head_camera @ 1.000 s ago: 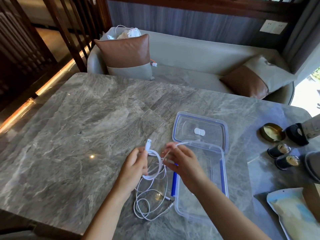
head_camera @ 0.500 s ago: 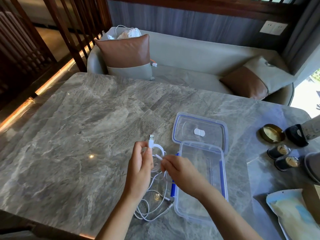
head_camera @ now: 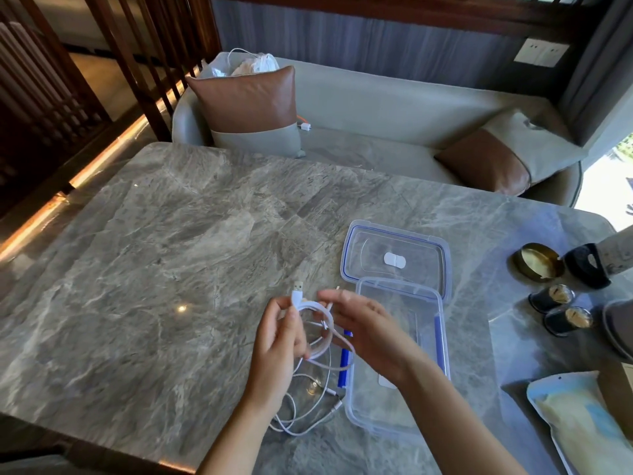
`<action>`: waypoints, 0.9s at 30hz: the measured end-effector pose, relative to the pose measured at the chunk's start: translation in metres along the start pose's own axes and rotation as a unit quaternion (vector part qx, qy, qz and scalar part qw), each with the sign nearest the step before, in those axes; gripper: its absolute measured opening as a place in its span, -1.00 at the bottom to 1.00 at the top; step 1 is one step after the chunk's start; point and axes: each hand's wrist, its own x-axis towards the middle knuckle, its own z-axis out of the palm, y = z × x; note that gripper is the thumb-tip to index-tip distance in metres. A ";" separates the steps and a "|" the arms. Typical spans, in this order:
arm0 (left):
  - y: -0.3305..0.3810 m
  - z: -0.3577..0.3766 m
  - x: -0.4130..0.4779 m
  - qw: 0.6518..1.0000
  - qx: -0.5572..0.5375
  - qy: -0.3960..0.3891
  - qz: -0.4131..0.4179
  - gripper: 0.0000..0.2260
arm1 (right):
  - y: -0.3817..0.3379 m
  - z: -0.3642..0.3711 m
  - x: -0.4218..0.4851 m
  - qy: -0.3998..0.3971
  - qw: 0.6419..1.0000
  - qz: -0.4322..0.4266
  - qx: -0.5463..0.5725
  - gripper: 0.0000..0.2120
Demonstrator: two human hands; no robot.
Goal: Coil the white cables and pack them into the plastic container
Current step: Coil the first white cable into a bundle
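The white cable [head_camera: 317, 329] is hanging in loops between both hands, at nine o'clock of the plastic container [head_camera: 399, 358]. The left hand [head_camera: 279, 347] is pinching the coil shut; the right hand [head_camera: 368, 332], fingers half-open, is feeding cable. Loops should be kept even and tight.

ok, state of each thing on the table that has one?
plastic container: open, nothing visible inside
lid: off, flat behind the container
coiled cable: looped, held in left hand
loose cable: uncoiled on the table
right hand: fingers spread beside the coil
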 end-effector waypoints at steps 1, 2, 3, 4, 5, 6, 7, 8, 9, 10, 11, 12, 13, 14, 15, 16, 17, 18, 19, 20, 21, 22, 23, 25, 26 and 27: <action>0.001 -0.003 0.001 1.000 -0.024 0.007 -0.011 -0.84 | 0.000 -0.002 0.002 0.032 0.998 -0.001 0.046 -0.81; 0.002 -0.005 0.001 0.999 -0.043 0.007 -0.022 -0.83 | -0.001 -0.004 0.005 0.083 0.993 -0.012 0.079 -0.79; 0.003 -0.007 0.002 0.998 -0.056 0.005 -0.032 -0.83 | -0.002 -0.007 0.007 0.140 0.984 -0.032 0.109 -0.75; 0.004 -0.008 0.002 0.997 -0.066 0.003 -0.043 -0.83 | -0.004 -0.011 0.009 0.185 0.970 -0.058 0.149 -0.74; 0.004 -0.009 0.002 0.996 -0.076 0.005 -0.052 -0.84 | -0.008 -0.016 0.010 0.219 0.954 -0.083 0.186 -0.74; 0.006 -0.011 0.003 0.995 -0.085 0.008 -0.058 -0.84 | -0.011 -0.020 0.011 0.242 0.940 -0.099 0.220 -0.77; 0.007 -0.012 0.003 0.994 -0.089 0.010 -0.062 -0.84 | -0.012 -0.023 0.012 0.251 0.929 -0.107 0.248 -0.79; 0.008 -0.012 0.005 0.994 -0.086 0.013 -0.062 -0.84 | -0.013 -0.024 0.012 0.245 0.925 -0.109 0.270 -0.81; 0.009 -0.011 0.006 0.995 -0.077 0.016 -0.060 -0.83 | -0.013 -0.024 0.012 0.225 0.925 -0.110 0.285 -0.87; 0.009 -0.010 0.008 0.996 -0.066 0.018 -0.056 -0.82 | -0.014 -0.023 0.011 0.193 0.931 -0.110 0.289 -0.94; 0.010 -0.008 0.009 0.997 -0.055 0.019 -0.053 -0.81 | -0.014 -0.021 0.009 0.158 0.943 -0.113 0.271 -0.94; 0.010 -0.007 0.009 0.998 -0.043 0.020 -0.048 -0.79 | -0.017 -0.019 0.005 0.122 0.959 -0.122 0.227 -0.93; 0.011 -0.007 0.009 0.998 -0.030 0.020 -0.043 -0.78 | -0.020 -0.018 0.000 0.091 0.975 -0.132 0.154 -0.93; 0.011 -0.007 0.010 0.999 -0.015 0.021 -0.036 -0.78 | -0.024 -0.016 -0.004 0.056 0.987 -0.140 0.064 -0.92; 0.012 -0.007 0.010 0.999 0.002 0.021 -0.029 -0.79 | -0.027 -0.012 -0.008 0.017 0.989 -0.144 -0.030 -0.93; 0.012 -0.006 0.009 0.999 0.019 0.020 -0.024 -0.81 | -0.028 -0.008 -0.011 -0.016 0.982 -0.143 -0.123 -0.92; 0.012 -0.005 0.008 0.999 0.033 0.015 -0.019 -0.83 | -0.028 -0.003 -0.012 -0.031 0.964 -0.141 -0.222 -0.87; 0.012 -0.003 0.007 0.999 0.041 0.005 -0.014 -0.84 | -0.026 0.003 -0.012 -0.013 0.934 -0.143 -0.328 -0.81; 0.012 0.000 0.006 0.999 0.044 -0.005 -0.010 -0.85 | -0.023 0.007 -0.010 0.024 0.894 -0.154 -0.419 -0.76; 0.012 0.003 0.005 0.999 0.044 -0.013 -0.006 -0.85 | -0.020 0.012 -0.008 0.064 0.863 -0.168 -0.472 -0.75; 0.012 0.005 0.003 0.999 0.047 -0.019 -0.002 -0.85 | -0.017 0.015 -0.006 0.094 0.849 -0.181 -0.487 -0.75; 0.013 0.007 0.002 0.998 0.053 -0.028 0.001 -0.84 | -0.015 0.017 -0.004 0.117 0.845 -0.185 -0.488 -0.74; 0.013 0.008 0.002 0.997 0.060 -0.040 0.002 -0.84 | -0.013 0.018 0.000 0.132 0.841 -0.178 -0.493 -0.71; 0.012 0.008 0.000 0.994 0.077 -0.072 -0.002 -0.87 | -0.016 0.017 0.007 0.121 0.810 -0.138 -0.557 -0.74; 0.011 0.007 0.000 0.993 0.083 -0.085 -0.006 -0.87 | -0.019 0.016 0.010 0.091 0.793 -0.107 -0.593 -0.83; 0.010 0.006 -0.001 0.992 0.086 -0.091 -0.012 -0.88 | -0.022 0.015 0.012 0.048 0.791 -0.078 -0.604 -0.89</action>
